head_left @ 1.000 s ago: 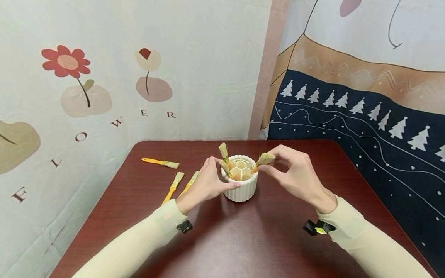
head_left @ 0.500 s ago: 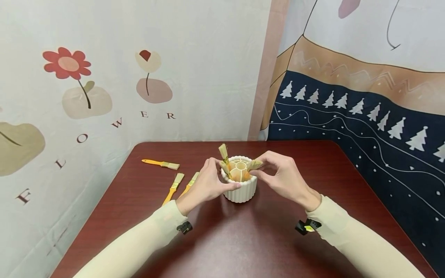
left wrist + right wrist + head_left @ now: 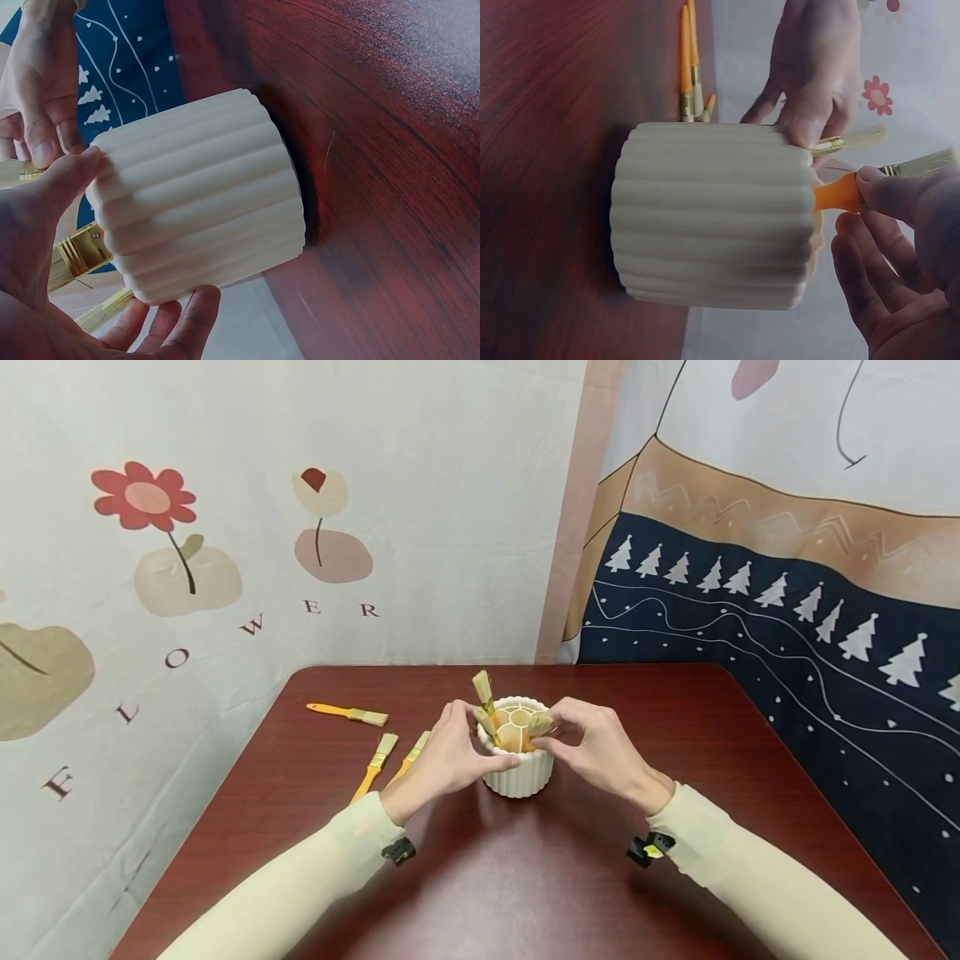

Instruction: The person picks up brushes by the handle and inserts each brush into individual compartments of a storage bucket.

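A white ribbed round holder [image 3: 521, 779] with inner dividers stands upright on the table. My left hand [image 3: 444, 756] grips it from the left. In the left wrist view the thumb lies at its rim and the fingers bear on its side [image 3: 202, 202]. My right hand [image 3: 602, 745] pinches a flat paintbrush [image 3: 840, 193] near its ferrule, bristles up. Its orange handle goes down inside the holder's rim, and the handle's lower end is hidden. Two more paintbrushes stand in the holder on the left, one taller [image 3: 483, 687] and one partly behind my left fingers [image 3: 459, 710].
On the dark red table [image 3: 517, 893], left of the holder, lie three yellow-handled paintbrushes: one farther back [image 3: 347, 713], one in front [image 3: 375, 763], and one [image 3: 412, 753] partly covered by my left hand. Printed cloths [image 3: 450, 510] hang behind the table and along its right.
My right hand has moved left and slightly down with its paintbrush, from the holder's right rim to inside it. The left hand stays on the holder.
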`<action>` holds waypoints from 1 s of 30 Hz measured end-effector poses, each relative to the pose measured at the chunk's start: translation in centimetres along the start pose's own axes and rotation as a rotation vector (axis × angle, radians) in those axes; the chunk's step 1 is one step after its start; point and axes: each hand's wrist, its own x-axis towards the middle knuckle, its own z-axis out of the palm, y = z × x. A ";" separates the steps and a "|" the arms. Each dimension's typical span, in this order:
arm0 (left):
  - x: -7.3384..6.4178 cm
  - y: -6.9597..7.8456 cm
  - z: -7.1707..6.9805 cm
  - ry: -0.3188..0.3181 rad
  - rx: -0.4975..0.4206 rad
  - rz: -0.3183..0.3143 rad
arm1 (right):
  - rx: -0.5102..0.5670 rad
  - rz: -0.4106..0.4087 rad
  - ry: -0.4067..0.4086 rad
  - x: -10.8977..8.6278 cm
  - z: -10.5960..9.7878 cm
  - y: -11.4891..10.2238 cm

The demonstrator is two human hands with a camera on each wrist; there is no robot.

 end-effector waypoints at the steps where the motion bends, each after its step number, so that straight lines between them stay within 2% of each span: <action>1: 0.0 0.0 0.0 0.001 -0.001 0.001 | -0.014 -0.006 -0.001 0.0 0.1 0.1; 7: 0.1 0.0 0.0 0.009 0.003 0.004 | -0.084 -0.037 -0.008 -0.2 0.5 0.4; 13: 0.0 0.1 -0.1 0.003 0.004 -0.003 | -0.103 -0.030 -0.019 -0.3 0.8 0.7; 19: -0.1 0.2 -0.2 -0.001 0.002 -0.012 | -0.130 0.014 -0.045 -0.7 1.0 0.7; 30: 0.2 -0.4 0.0 -0.013 0.004 -0.005 | -0.117 0.084 -0.063 -0.8 0.5 1.5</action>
